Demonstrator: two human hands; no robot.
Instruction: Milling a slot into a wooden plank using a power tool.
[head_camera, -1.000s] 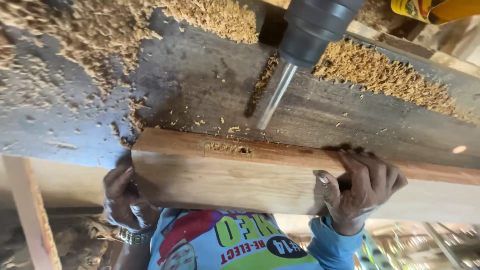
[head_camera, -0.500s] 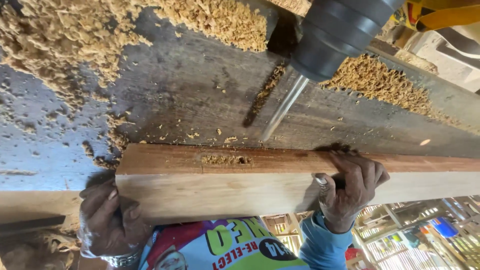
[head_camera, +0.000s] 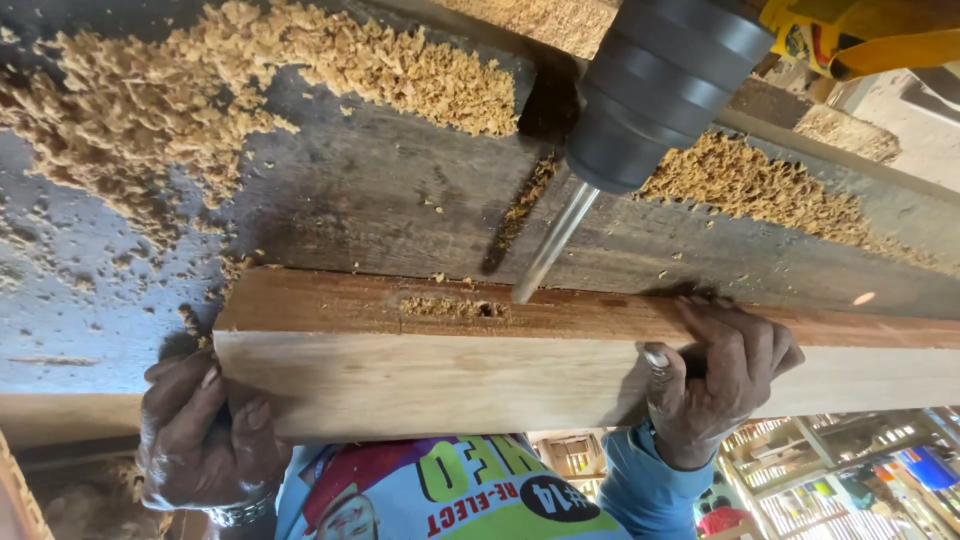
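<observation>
I am seeing a beam (head_camera: 420, 385) lying crosswise on the bench (head_camera: 380, 200), its reddish top edge facing the camera and its pale side face turned toward the person. In that top edge a slot (head_camera: 448, 308) is sitting, packed with chips. The bit (head_camera: 553, 243) is coming down slanted from one o'clock, its tip resting on the beam's top edge just at three o'clock of the slot. The chuck (head_camera: 655, 85) above it is filling the upper right.

The left hand (head_camera: 205, 435) is wrapping the beam's left end at eight o'clock from the slot, fingers curled and pressed against the pale face, a bracelet (head_camera: 235, 513) on the wrist. The right hand (head_camera: 720, 375) is gripping at four o'clock from the slot, fingers hooked over the top edge and thumb pressing on the side face, so the beam is clamped between them.

Shavings (head_camera: 200, 90) are lying heaped on the bench at eleven o'clock, and more (head_camera: 750, 185) at two o'clock beyond the chuck. A printed shirt (head_camera: 450, 490) is showing at six o'clock, under the beam.
</observation>
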